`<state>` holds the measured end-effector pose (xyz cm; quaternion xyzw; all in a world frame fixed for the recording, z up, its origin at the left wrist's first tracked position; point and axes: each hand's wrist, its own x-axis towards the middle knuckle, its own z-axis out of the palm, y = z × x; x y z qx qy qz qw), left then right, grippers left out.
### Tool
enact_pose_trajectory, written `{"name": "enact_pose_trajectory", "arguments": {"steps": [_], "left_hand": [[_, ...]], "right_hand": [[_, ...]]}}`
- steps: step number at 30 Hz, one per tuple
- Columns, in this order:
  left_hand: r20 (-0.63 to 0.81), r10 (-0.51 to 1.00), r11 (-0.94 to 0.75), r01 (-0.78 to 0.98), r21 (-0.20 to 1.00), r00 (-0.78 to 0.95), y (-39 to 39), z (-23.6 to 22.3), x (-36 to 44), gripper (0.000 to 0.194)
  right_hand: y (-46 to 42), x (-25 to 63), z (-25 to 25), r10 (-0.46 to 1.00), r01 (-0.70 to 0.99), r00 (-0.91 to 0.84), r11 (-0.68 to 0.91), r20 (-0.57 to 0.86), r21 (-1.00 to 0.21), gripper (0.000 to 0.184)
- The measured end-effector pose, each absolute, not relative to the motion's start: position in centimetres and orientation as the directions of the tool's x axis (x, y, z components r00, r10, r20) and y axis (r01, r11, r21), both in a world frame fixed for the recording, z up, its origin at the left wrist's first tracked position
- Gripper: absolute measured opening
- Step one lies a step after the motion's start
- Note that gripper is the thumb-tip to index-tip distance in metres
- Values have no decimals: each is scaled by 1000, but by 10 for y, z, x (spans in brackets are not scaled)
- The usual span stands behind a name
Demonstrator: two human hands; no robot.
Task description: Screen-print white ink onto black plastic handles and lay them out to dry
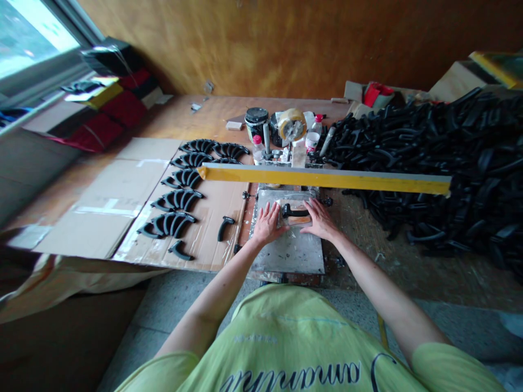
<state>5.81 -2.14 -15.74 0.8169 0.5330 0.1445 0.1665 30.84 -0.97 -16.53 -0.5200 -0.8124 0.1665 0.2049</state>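
Observation:
A curved black plastic handle (295, 211) lies on a small fixture on the grey metal plate (286, 253), between my two hands. My left hand (267, 224) rests at the left side of the fixture, its fingers stretched out and nothing in them. My right hand (321, 220) is at the handle's right end with fingers and thumb apart; whether it touches the handle is hard to tell. Just beyond my hands, a long yellow-fronted frame (327, 178) spans across above the plate.
Rows of similar black handles (175, 201) lie on cardboard (208, 256) at left, a single handle (224, 227) nearer the plate. A large heap of black handles (412, 147) fills the right. Behind stand a tape roll (292, 125), a black tub (256, 122) and bottles.

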Motion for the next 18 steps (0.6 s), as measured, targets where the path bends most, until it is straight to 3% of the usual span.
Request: {"name": "enact_pose_trajectory", "arguments": {"steps": [7,18], "left_hand": [[76,908,-411,844,344,412,-26,-172,65,81],[103,903,-424,825,373,417,-28,-176,68,79]], "right_hand": [[-6,313,-169,900,740,-422,413,111,-531,121],[-6,313,-163,890,737,-444,426,99,-524,118]]}}
